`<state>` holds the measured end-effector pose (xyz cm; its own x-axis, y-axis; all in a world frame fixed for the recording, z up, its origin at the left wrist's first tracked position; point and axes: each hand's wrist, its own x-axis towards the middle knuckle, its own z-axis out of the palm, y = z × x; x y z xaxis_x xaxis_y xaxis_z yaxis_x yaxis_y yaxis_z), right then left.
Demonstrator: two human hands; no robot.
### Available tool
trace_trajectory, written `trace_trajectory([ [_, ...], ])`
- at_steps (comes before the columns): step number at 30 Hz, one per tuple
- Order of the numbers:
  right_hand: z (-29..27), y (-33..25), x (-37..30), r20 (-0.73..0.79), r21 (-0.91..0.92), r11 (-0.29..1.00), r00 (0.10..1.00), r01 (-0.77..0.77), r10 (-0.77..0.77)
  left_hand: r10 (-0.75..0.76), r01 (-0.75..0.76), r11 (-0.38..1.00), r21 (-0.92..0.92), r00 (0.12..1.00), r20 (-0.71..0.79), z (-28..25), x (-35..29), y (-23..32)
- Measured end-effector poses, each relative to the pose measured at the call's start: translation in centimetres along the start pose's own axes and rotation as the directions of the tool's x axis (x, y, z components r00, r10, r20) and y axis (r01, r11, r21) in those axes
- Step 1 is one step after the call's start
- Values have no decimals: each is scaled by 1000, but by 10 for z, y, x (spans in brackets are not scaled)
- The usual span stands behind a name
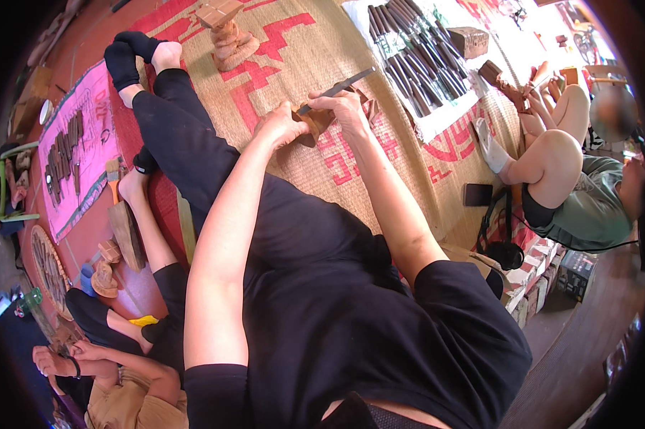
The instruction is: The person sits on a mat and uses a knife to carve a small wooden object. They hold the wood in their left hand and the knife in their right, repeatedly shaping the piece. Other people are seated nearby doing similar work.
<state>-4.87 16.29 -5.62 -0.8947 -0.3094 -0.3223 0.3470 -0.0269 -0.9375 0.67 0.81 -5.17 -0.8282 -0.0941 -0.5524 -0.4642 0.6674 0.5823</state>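
Note:
Both my hands are in front of me, above the woven mat (294, 43). My right hand (345, 112) is closed on a long, flat, dark metal tool (351, 81) that looks like a file. The tool slants up to the right, and its lower end reaches toward my left hand. My left hand (281, 129) is closed on the near left side of a brown carved wooden piece (313, 133). That piece lies under the tool and is partly covered by my hands, so its full shape is hidden.
A carved wooden figure (231, 44) stands ahead on the mat. Rows of chisels (415, 57) lie on a white cloth, with a wood block (468, 43) beside them. One person (583, 207) sits at right, another (133, 397) at lower left. A pink cloth (86, 154) holds more tools.

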Motion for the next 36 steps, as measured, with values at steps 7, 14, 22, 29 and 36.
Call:
trace_trajectory([
  [7, -11, 0, 7, -36, -120, 992, 999, -27, 23, 34, -35, 999, -12, 997, -69, 2, -1, -1],
  [14, 6, -3, -3, 30, -77, 997, 999, -19, 21, 20, -21, 999, -36, 1000, -14, -3, -2, -2],
  [22, 4, -16, -2, -26, -56, 997, 999, -44, 43, 0, 0, 1000, 19, 1000, -13, -3, -3, 3],
  [29, -12, -1, 5, -16, -117, 993, 1000, -7, 5, 32, -33, 999, -19, 998, -55, 2, 0, 0],
  [36, 6, -1, -5, -54, 33, 999, 998, 10, -8, 35, -35, 999, 6, 999, -12, -1, -2, 2],
])
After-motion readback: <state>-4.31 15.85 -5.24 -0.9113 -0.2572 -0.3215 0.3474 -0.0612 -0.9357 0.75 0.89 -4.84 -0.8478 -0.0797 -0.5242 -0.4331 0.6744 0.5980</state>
